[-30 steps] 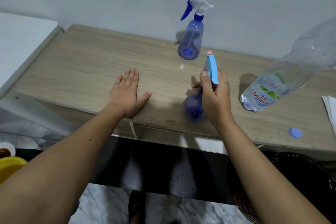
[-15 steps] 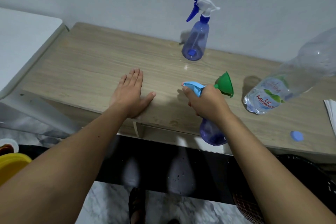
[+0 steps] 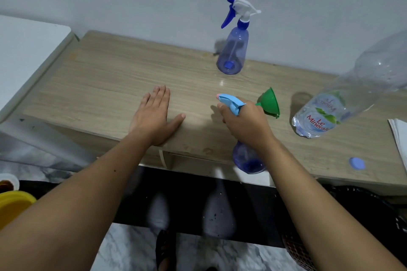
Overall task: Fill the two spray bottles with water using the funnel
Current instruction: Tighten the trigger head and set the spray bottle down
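My right hand [image 3: 246, 123] grips a blue spray bottle [image 3: 247, 158] around its neck, lifted off the wooden table [image 3: 105, 86] and tilted, its light-blue trigger head [image 3: 231, 102] pointing left and its base hanging over the front edge. A green funnel [image 3: 269, 103] lies on its side just right of that hand. A second blue spray bottle [image 3: 233, 50] with a white and blue head stands upright at the back by the wall. My left hand [image 3: 154, 116] rests flat on the table, fingers straight.
A large clear water bottle [image 3: 343, 99] stands open at the right, its blue cap [image 3: 356, 163] lying near the front edge. White paper [image 3: 398, 134] sits at the far right. A yellow tub [image 3: 13, 204] is on the floor at left.
My right hand has lifted the near spray bottle off the table and tipped it, so its head points left; the green funnel behind it has come into sight. My left hand stays flat.
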Motion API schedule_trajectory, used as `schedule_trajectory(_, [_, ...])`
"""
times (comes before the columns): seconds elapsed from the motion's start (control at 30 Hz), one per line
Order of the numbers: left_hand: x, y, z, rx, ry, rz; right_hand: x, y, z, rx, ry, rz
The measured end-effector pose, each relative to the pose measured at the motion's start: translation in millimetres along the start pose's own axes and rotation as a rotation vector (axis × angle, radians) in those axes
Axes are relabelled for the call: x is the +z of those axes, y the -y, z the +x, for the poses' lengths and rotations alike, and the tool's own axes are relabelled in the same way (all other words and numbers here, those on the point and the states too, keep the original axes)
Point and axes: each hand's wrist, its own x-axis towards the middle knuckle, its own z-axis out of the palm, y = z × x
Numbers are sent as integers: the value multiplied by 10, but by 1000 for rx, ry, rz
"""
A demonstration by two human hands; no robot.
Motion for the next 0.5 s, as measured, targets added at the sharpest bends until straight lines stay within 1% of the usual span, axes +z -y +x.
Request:
schedule_trajectory(0.17, [-8,12,-10,-2,-4,-11,42,36,-34,-76,-76,-45])
schedule_trajectory(0.33, [4,17,-7,1,-11,0,76,-29,-21,-124,-86,-71])
schedule_trajectory(0.5, [-18,6,-2,1,-8,-12,129,-98,-9,-119,-104,-102])
